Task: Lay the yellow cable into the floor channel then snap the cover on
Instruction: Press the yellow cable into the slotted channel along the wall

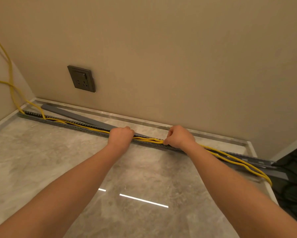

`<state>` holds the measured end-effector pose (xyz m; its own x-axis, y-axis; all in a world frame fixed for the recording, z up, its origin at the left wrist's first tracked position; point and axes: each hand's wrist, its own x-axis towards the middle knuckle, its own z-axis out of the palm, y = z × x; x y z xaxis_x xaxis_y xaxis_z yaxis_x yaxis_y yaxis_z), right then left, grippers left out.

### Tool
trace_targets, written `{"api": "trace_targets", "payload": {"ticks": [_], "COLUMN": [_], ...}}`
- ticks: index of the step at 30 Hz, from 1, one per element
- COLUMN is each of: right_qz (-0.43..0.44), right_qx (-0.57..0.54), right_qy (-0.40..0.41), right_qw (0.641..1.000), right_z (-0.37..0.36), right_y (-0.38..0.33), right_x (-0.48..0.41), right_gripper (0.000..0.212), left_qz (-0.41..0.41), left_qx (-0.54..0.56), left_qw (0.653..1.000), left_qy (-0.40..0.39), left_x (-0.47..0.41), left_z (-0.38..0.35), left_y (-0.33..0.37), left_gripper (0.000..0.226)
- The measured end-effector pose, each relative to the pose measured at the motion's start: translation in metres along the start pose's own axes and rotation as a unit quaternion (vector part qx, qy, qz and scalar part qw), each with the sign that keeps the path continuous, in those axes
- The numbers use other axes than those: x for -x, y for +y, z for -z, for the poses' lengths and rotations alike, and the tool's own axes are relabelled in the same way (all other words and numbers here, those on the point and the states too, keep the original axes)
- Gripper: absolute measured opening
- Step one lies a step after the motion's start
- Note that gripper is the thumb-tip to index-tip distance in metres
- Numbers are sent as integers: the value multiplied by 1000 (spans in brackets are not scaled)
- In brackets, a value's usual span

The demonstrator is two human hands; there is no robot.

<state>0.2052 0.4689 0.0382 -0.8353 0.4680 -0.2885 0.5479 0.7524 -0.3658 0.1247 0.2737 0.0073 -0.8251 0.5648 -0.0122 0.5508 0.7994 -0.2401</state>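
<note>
Yellow cable [148,140] runs in two strands along the grey slotted floor channel [32,116], which lies on the marble-patterned floor [58,160] near the foot of the beige wall [161,57]. At the far left the strands hang down in the corner and enter the channel's end; from there to the left hand [121,136] they sit low between its walls. The left hand is closed like a fist over the channel, knuckles up, fingers curled down onto the strands and gripping them; the fingertips themselves are hidden. The right hand [180,137] is well apart from it along the channel, also curled, with thumb and forefinger pinching the cable at the channel's near edge. Between the two hands the strands bow slightly and ride at the channel's top instead of lying down inside it. Right of the right hand the cable rests over the channel, drifts out past its near side and bends round in a loop at the far right end. The grey cover [79,117] lies flat on the floor behind the channel, its left end apart from it and its right end meeting it at the left hand. A dark wall socket [81,79] sits on the wall above.
</note>
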Motion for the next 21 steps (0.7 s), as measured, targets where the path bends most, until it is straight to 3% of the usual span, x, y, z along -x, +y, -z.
{"api": "trace_targets", "payload": {"ticks": [5,9,13,17,21], "right_qz": [30,38,57,61,68], "right_qx": [94,98,80,58,68], "right_qy": [44,46,46,39,54], "right_qw": [994,993,994,996,994], "right_z": [-7,-8,-11,-16,-15], "right_y": [-3,-2,3,9,23], "right_x": [-10,-16,-16,-16,-11], "right_gripper": [12,15,14,10,12], "left_qz": [-45,-127,-152,-109,-91], "left_qx": [15,92,81,57,95], "left_qw": [998,984,978,985,989], "left_qy": [36,85,115,117,70], "left_x": [0,5,7,1,-16], "left_z": [7,6,8,7,6], "left_y": [11,48,71,81,82], "left_gripper": [24,35,24,11,23]}}
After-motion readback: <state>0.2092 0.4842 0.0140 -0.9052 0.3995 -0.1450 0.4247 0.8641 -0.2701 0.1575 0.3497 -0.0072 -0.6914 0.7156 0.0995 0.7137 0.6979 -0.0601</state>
